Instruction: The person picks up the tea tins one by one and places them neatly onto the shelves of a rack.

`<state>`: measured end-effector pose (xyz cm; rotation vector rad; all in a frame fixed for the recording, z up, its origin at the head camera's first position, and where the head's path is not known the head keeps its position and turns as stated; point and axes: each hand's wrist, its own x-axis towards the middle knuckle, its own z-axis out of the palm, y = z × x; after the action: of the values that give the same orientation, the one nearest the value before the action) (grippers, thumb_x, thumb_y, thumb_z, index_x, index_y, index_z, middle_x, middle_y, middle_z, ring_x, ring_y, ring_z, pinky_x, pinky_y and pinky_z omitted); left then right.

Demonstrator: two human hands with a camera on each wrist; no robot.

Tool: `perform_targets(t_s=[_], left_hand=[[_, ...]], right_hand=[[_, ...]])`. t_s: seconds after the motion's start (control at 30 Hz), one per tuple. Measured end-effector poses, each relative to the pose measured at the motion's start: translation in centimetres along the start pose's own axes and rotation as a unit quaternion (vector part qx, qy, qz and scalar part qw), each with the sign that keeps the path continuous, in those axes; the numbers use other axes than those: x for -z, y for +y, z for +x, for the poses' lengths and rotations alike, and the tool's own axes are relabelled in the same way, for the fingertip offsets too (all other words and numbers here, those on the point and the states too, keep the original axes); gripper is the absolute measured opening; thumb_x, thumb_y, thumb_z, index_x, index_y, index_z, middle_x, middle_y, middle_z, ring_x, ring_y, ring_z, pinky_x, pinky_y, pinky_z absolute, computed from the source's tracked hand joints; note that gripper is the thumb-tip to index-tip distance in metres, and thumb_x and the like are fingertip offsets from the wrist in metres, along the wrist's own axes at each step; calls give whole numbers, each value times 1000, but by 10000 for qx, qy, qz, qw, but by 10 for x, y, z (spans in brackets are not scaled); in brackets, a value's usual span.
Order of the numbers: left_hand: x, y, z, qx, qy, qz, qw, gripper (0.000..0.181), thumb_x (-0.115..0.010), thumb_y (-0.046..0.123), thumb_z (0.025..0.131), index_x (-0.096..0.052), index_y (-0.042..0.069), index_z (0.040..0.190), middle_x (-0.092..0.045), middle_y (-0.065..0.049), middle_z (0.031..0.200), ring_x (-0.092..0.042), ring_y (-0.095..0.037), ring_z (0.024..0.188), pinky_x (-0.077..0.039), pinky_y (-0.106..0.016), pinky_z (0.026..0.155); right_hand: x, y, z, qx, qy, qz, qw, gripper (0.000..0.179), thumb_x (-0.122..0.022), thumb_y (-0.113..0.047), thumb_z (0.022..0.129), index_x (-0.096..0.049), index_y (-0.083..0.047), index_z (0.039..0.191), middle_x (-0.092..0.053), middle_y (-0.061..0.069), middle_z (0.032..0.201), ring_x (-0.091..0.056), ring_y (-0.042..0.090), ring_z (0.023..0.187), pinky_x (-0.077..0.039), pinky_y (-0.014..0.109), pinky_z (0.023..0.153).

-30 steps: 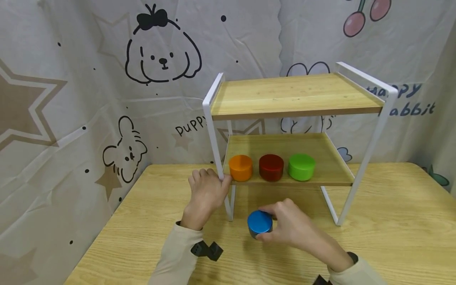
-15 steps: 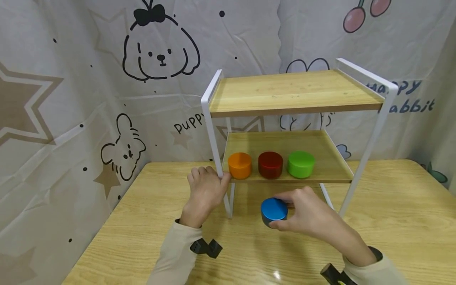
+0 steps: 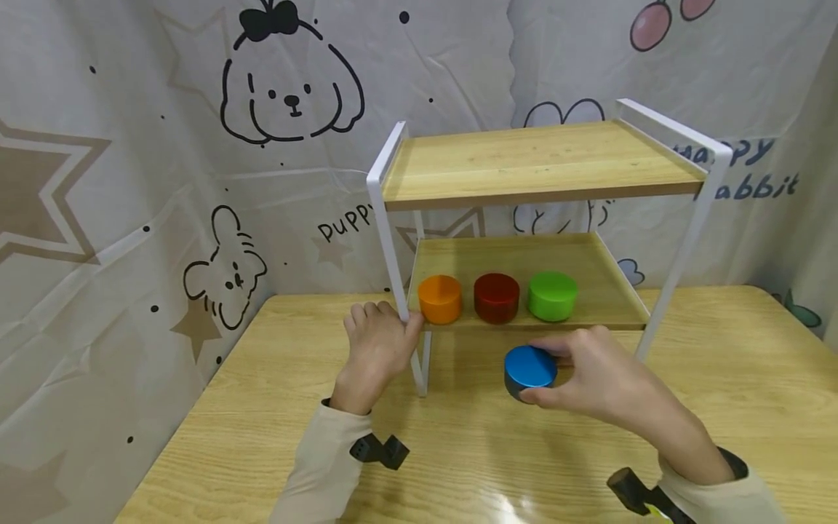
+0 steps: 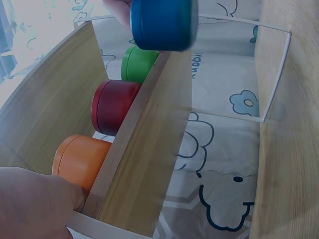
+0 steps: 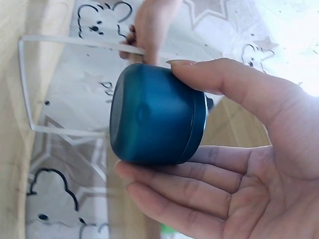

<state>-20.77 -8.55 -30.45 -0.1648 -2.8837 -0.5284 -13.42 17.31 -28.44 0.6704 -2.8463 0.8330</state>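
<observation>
In the head view my right hand (image 3: pixel 592 375) holds a round blue tin (image 3: pixel 530 367) between thumb and fingers, in the air before the lower shelf board. The right wrist view shows the thumb on one side of the blue tin (image 5: pixel 154 114) and the fingers along the other. My left hand (image 3: pixel 376 346) grips the front left white post of the two-tier shelf (image 3: pixel 543 164), its thumb by the lower board. Along that board's front edge stand an orange tin (image 3: pixel 440 298), a dark red tin (image 3: pixel 496 298) and a green tin (image 3: pixel 553 296), in a row and apart.
The shelf stands on a wooden table (image 3: pixel 262 437). Its upper board overhangs the row of tins, and its right post (image 3: pixel 684 247) rises beyond my right hand. A patterned curtain (image 3: pixel 164 145) hangs behind and to the left.
My right hand has carried the blue tin to the right and up, closer to the lower board. The left hand has stayed on the post. The head view has tilted slightly down.
</observation>
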Motion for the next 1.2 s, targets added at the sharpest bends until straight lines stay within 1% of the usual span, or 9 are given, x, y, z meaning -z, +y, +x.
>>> perform_targets(t_s=[0.17, 0.27, 0.37, 0.47, 0.63, 0.8, 0.97, 1.07, 1.2], left_hand=[[1, 0, 1, 49, -77, 22, 10000, 43, -32, 37, 91, -46, 1, 71, -42, -14, 75, -34, -34, 77, -25, -43, 74], [1, -1, 1, 52, -100, 2, 9999, 43, -32, 37, 92, -46, 1, 72, -42, -14, 75, -35, -34, 77, -25, -43, 75], [1, -1, 1, 15, -98, 4, 10000, 44, -33, 38, 93, -46, 1, 73, -42, -15, 75, -35, -34, 77, -26, -43, 75], [1, -1, 1, -34, -79, -7, 10000, 45, -33, 38, 94, -47, 2, 72, -43, -14, 75, -36, -35, 77, -27, -43, 75], [1, 1, 1, -29, -113, -51, 9999, 44, -32, 38, 92, -47, 2, 71, -43, -14, 75, -35, -35, 78, -26, -43, 75], [2, 2, 3, 3, -152, -38, 9999, 43, -31, 38, 92, -47, 2, 72, -43, -14, 75, -35, -35, 78, -25, -43, 76], [2, 2, 3, 31, -210, -34, 9998, 44, -31, 38, 92, -48, 2, 72, -44, -14, 76, -36, -35, 78, -25, -43, 76], [2, 2, 3, 74, -268, -25, 9996, 45, -31, 38, 92, -48, 2, 73, -44, -15, 76, -35, -35, 79, -26, -44, 77], [2, 2, 3, 88, -276, -51, 9996, 44, -31, 38, 92, -48, 1, 74, -44, -15, 76, -35, -35, 79, -26, -44, 78]], right_hand=[[16, 6, -4, -115, 202, -74, 9997, 61, -85, -34, 68, -68, 3, 113, -70, 17, 103, -69, 29, 89, -55, 41, 72], [24, 11, -8, -359, 225, -56, 9991, 62, -84, -34, 70, -66, 4, 115, -70, 19, 104, -69, 33, 89, -55, 43, 72], [33, 17, -12, -730, 157, -157, 9971, 68, -82, -39, 72, -63, 6, 120, -67, 24, 107, -67, 40, 92, -54, 48, 72], [41, 22, -17, -1040, 112, -337, 9939, 76, -79, -46, 74, -59, 8, 124, -64, 29, 111, -65, 43, 95, -53, 50, 72], [52, 28, -22, -1359, 148, -493, 9894, 87, -75, -52, 75, -53, 14, 127, -61, 35, 111, -65, 45, 93, -54, 49, 69], [62, 31, -21, -1589, 200, -737, 9843, 92, -73, -55, 76, -49, 15, 130, -59, 37, 112, -62, 49, 95, -52, 52, 71], [69, 30, -19, -1621, 557, -925, 9809, 88, -73, -54, 77, -51, 15, 128, -59, 38, 111, -61, 52, 94, -51, 56, 71], [67, 30, -16, -1418, 853, -943, 9817, 79, -76, -48, 76, -56, 12, 124, -63, 35, 105, -63, 49, 89, -51, 55, 70], [62, 31, -11, -1240, 1072, -908, 9823, 71, -78, -40, 77, -58, 12, 121, -64, 34, 102, -65, 45, 83, -52, 53, 67]])
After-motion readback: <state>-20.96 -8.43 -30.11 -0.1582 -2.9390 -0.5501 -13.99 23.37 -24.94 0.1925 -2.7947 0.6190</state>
